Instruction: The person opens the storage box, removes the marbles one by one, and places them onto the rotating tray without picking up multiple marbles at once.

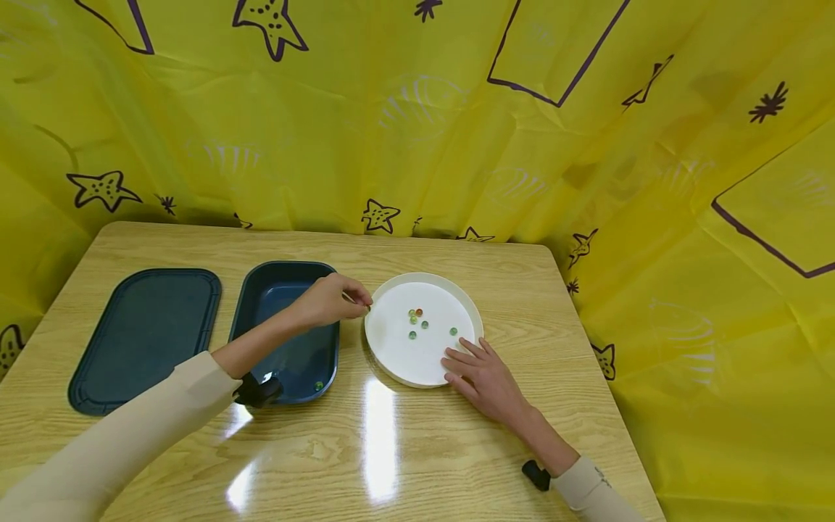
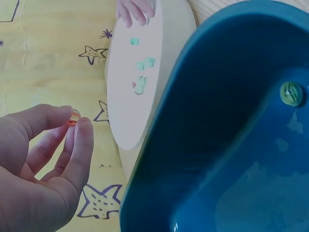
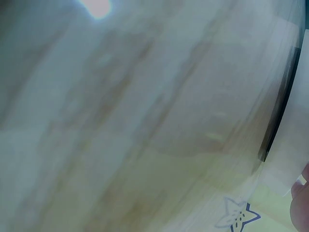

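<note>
My left hand [image 1: 334, 299] is between the dark blue bin and the white round tray [image 1: 394, 359], near the tray's left rim. Thumb and index finger pinch a small orange glass marble [image 2: 74, 117], plainest in the left wrist view. On the tray lie several green marbles, one of them a green marble [image 1: 454, 331] off to the right, and an orange-red marble [image 1: 420, 312]. My right hand [image 1: 488, 380] rests at the tray's right rim with fingers extended over its edge. Only part of its fingers [image 3: 300, 205] shows in the right wrist view.
The deep blue bin [image 1: 303, 362] stands left of the tray, with a green marble [image 1: 319, 386] at its near right corner. Farther left lies a flat dark lid [image 1: 153, 333]. A yellow curtain [image 1: 417, 145] hangs behind and right of the wooden table [image 1: 522, 290].
</note>
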